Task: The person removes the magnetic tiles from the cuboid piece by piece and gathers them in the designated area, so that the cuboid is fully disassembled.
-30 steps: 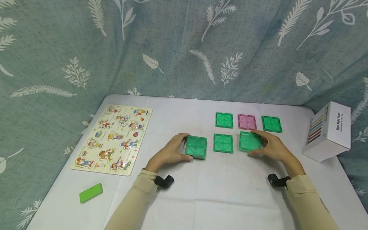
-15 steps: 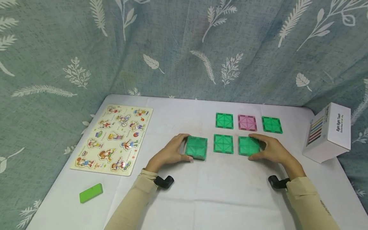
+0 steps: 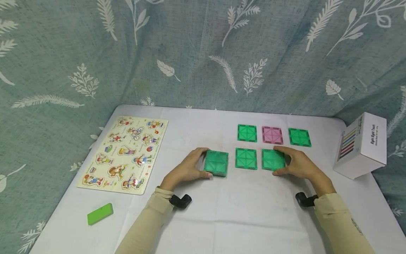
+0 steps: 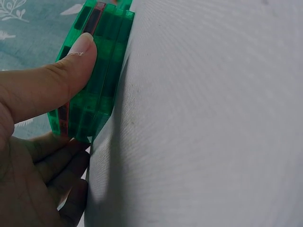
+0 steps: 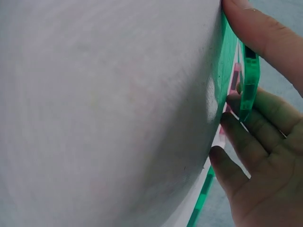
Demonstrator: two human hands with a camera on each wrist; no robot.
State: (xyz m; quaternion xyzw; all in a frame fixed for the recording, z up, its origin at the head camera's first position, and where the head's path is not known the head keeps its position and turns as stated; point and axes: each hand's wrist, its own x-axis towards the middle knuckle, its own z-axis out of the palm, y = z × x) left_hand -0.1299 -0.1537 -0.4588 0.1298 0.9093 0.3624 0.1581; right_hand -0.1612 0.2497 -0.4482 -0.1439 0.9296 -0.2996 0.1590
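Note:
My left hand [image 3: 189, 165] grips a stack of square green magnetic tiles [image 3: 216, 163] by its sides, thumb on the near side. In the left wrist view a reddish layer [image 4: 63, 118] shows within the stack, which stands on the white cloth. My right hand [image 3: 299, 163] pinches a single green tile [image 3: 272, 159] between thumb and fingers; in the right wrist view this held tile [image 5: 249, 85] is seen edge-on, close over the cloth. Left of it lies another green tile [image 3: 246, 158]. Behind them runs a row: a green tile [image 3: 247, 133], a pink tile [image 3: 272, 135] and a right-hand green tile [image 3: 299, 137].
A wooden picture puzzle board [image 3: 123, 155] lies at the left on the white table [image 3: 215, 225]. Nearer the front left is a light green block [image 3: 100, 214]. At the right stands a white box [image 3: 361, 145]. A leaf-patterned curtain [image 3: 196, 53] hangs behind.
My right hand has brought its green tile toward me and slightly left, into line with the green tile beside it. The left hand and its stack have stayed in place.

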